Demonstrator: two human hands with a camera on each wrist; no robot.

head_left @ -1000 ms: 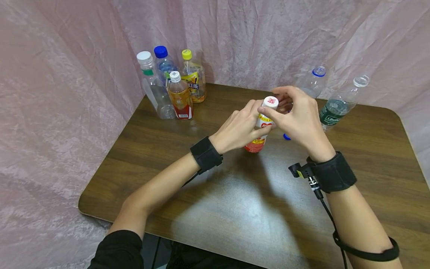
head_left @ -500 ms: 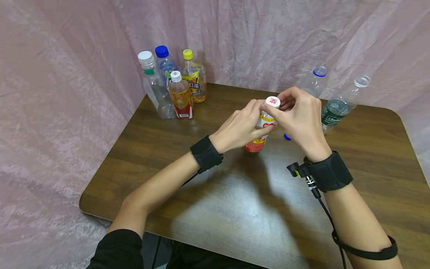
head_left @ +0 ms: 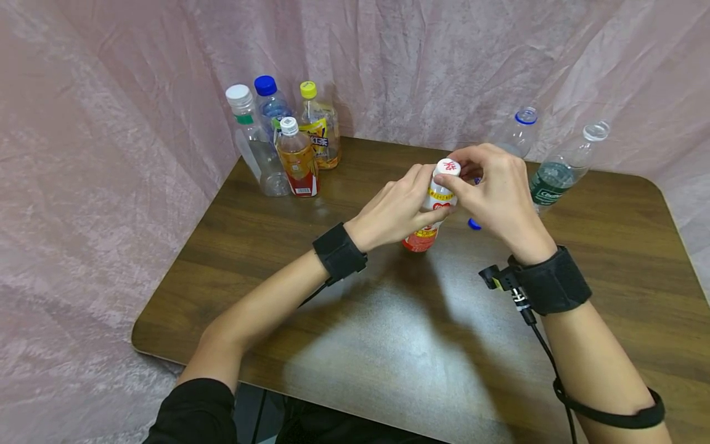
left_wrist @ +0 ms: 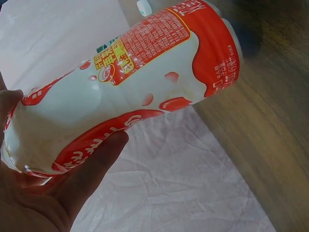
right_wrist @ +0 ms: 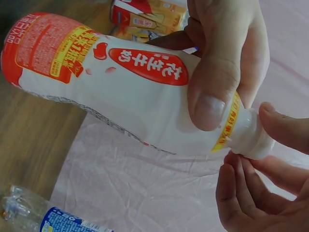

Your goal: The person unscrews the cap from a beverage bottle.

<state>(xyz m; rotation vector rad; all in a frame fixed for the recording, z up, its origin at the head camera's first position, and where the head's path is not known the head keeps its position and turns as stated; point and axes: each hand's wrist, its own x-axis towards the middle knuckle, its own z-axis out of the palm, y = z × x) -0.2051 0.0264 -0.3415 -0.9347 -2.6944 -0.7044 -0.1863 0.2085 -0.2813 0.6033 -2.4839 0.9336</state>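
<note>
My left hand grips a white and red milk drink bottle round its upper body, the bottle leaning slightly in the head view. Its thumb lies along the label in the right wrist view. At the neck, the thumb and fingers of my right hand pinch the white cap, which bears a red mark on top. The right wrist view shows this cap seated on the neck between the fingertips. In the left wrist view the bottle spans the picture, its red base pointing away from the palm.
At the table's back left stand several capped bottles, among them an orange tea bottle and a yellow-capped one. Two uncapped clear bottles, one with a green label, stand back right. A blue cap lies beside my right hand.
My right fingers, spread loosely about the cap a second ago, came together on it and have shifted round it. The cap's red mark looks turned. The left hand and bottle stay nearly still.
</note>
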